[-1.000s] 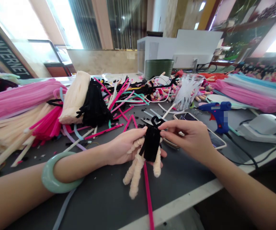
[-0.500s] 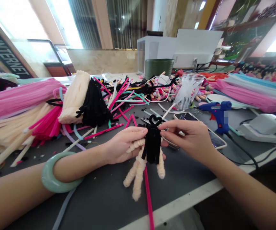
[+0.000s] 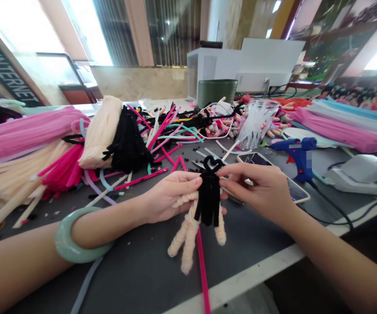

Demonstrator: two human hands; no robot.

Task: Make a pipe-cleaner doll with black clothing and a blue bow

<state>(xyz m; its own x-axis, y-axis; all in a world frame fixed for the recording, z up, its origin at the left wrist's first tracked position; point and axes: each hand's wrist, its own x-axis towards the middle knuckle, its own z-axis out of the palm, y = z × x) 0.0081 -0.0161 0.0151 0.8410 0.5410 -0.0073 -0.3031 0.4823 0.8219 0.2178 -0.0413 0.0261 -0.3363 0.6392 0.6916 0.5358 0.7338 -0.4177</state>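
Presently a pipe-cleaner figure (image 3: pixel 209 192) is held over the grey tabletop (image 3: pixel 136 270). Light, soft and wire-stiffened, it should bend easily; best taken at its black body (image 3: pixel 208 210). Long axis runs away from the person, heart-shaped loop (image 3: pixel 213 163) far, cream coiled legs (image 3: pixel 188 248) near. Right hand (image 3: pixel 254 187) pinches the body's top; left hand (image 3: pixel 172 196) curls, fingertips against it.

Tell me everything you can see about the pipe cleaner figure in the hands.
The pipe cleaner figure stands upright between both hands. Its body is bundled fuzzy black strands, topped by a black heart-shaped loop. Three coiled cream limbs hang below; another coil lies against the left hand. The fingers of the right hand pinch it near the top.
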